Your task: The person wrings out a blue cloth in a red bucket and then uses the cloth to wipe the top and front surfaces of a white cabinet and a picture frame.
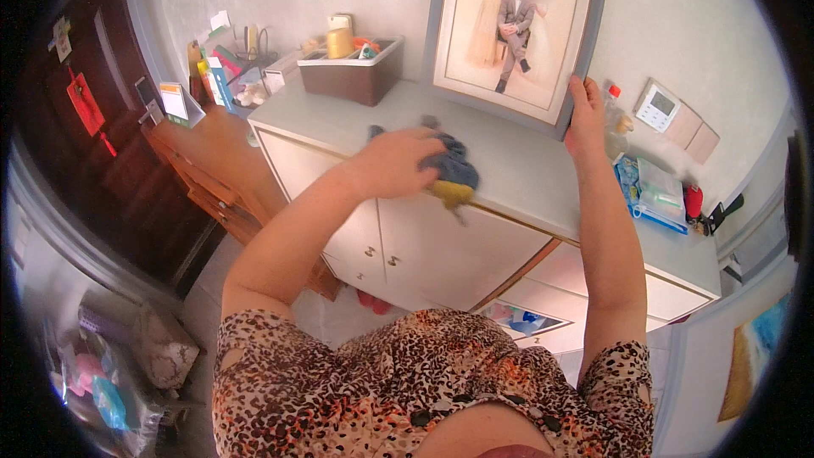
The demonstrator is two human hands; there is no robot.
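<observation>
My left hand [397,162] grips a dark blue and yellow cloth [453,162] on the grey top of a white cabinet [509,178], near its front edge. The cloth is slightly blurred, and part of it hangs past that edge. On the right, my right hand [586,114] holds the lower right edge of a framed photograph [474,19] with a grey-blue frame. The picture leans near the wall, tilted; whether its bottom edge touches the cabinet top I cannot tell.
A brown storage box [353,76] with small items stands at the cabinet's back left. Behind my right arm are a red-capped bottle [614,105] and plastic packets [658,187]. Left of the cabinet is a wooden desk [210,146] with clutter. A thermostat-like panel [658,105] is on the wall.
</observation>
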